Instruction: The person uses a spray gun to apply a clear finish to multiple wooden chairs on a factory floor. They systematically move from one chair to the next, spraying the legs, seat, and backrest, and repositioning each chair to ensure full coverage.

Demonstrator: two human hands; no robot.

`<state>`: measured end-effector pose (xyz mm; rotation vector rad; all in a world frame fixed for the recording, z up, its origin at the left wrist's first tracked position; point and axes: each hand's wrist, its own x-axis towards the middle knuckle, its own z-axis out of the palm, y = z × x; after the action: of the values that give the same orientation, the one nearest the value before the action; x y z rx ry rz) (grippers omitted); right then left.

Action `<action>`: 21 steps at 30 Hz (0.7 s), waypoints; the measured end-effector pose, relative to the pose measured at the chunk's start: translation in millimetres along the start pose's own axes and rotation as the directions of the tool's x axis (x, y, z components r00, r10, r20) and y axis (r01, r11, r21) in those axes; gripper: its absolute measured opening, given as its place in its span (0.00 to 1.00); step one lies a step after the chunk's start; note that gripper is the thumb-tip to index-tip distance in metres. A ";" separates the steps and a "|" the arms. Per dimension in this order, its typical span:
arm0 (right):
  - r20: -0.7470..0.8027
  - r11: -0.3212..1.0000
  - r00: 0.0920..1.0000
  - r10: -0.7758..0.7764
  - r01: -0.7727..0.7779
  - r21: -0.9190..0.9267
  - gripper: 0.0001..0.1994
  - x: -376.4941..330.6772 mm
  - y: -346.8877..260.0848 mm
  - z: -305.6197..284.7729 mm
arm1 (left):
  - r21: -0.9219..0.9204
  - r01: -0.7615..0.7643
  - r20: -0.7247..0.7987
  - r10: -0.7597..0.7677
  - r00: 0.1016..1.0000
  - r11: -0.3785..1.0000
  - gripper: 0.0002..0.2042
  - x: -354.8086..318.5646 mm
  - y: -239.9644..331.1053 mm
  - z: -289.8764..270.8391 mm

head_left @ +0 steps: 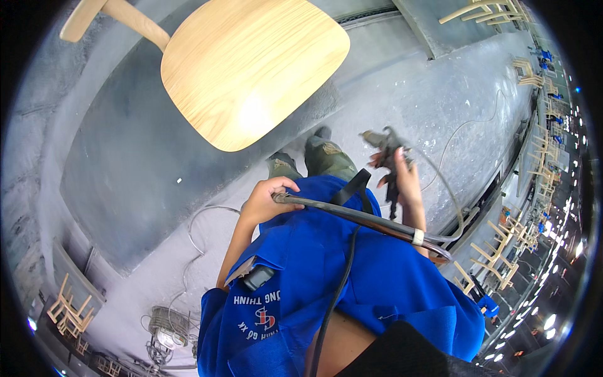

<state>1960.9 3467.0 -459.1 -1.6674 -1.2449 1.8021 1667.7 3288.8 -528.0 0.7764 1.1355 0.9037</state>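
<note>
My left hand point(267, 198) is closed round a bundle of grey and brown hoses point(352, 210), which crosses in front of my blue jacket. A white band point(418, 237) ties the bundle near its right end. Out to the right, my right hand point(407, 182) grips a dark spray gun point(389, 151), partly smeared by motion. A thin hose loops down from the gun toward the bundle. Ahead of me, apart from both hands, is a pale wooden chair point(251, 69) with a broad smooth seat.
The chair stands over a dark grey surface point(144, 169). A thin hose point(468, 122) trails across the floor at the right. Behind me at the left sits a round caged device point(168, 330) with cables. Stacked wooden chair frames point(70, 308) and more chairs point(496, 254) line the sides.
</note>
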 end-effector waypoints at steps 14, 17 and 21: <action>0.136 0.841 0.927 -0.351 0.376 -0.389 0.20 -29.3 79.1 -72.2 | 0.209 -0.065 -0.218 0.112 0.969 0.976 0.14 1.3 -1.8 147.9; 0.276 0.774 0.861 -0.427 0.506 -0.380 0.16 -13.1 108.5 -79.0 | 0.200 -0.053 -0.376 0.126 0.918 0.978 0.15 -16.4 -20.9 197.3; 0.448 0.578 0.730 -0.517 0.683 -0.447 0.14 -11.4 128.5 -83.7 | 0.286 0.045 -0.525 0.117 0.843 0.957 0.15 -54.3 -16.2 261.9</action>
<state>2077.5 3418.4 -546.7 -0.9863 -2.3496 1.2719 1915.1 3216.4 -454.7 0.8024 1.7883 1.0359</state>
